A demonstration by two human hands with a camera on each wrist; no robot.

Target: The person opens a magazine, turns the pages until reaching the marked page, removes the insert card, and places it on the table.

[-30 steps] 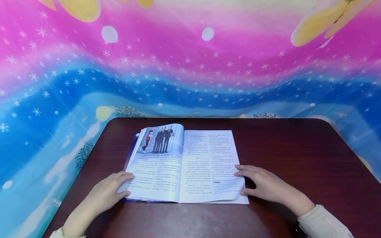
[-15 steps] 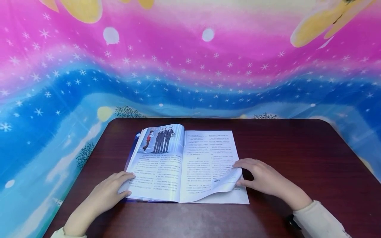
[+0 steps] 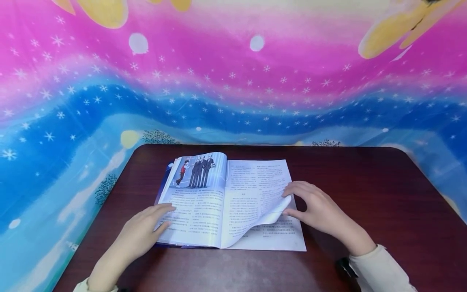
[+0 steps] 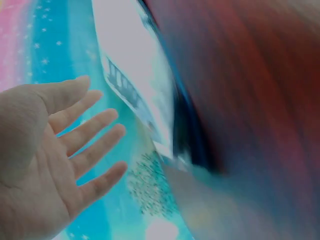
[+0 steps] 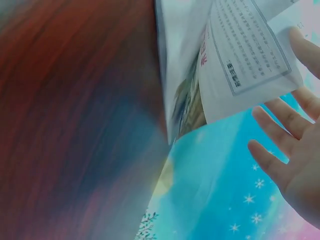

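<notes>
An open magazine [image 3: 197,219] lies on the dark wooden table, an illustration of suited figures at the top of its left page. My right hand [image 3: 317,207] pinches the lower outer corner of the right-hand page [image 3: 255,211], which curls up off the sheet beneath. In the right wrist view the thumb lies on the near side of the lifted page [image 5: 250,60], with fingers behind it. My left hand [image 3: 142,229] is over the magazine's left edge, its fingers extended and nothing held. The left wrist view shows those fingers [image 4: 95,135] spread and apart.
The table [image 3: 365,182] has rounded far corners and extends to both sides of the magazine. Behind it hangs a pink and blue cloth backdrop [image 3: 219,81] with snowflakes. A dark band [image 3: 346,267] shows at the right sleeve.
The right hand has lifted the page corner and moved it up and to the left, baring print on the sheet below. The left hand has shifted slightly right over the left page.
</notes>
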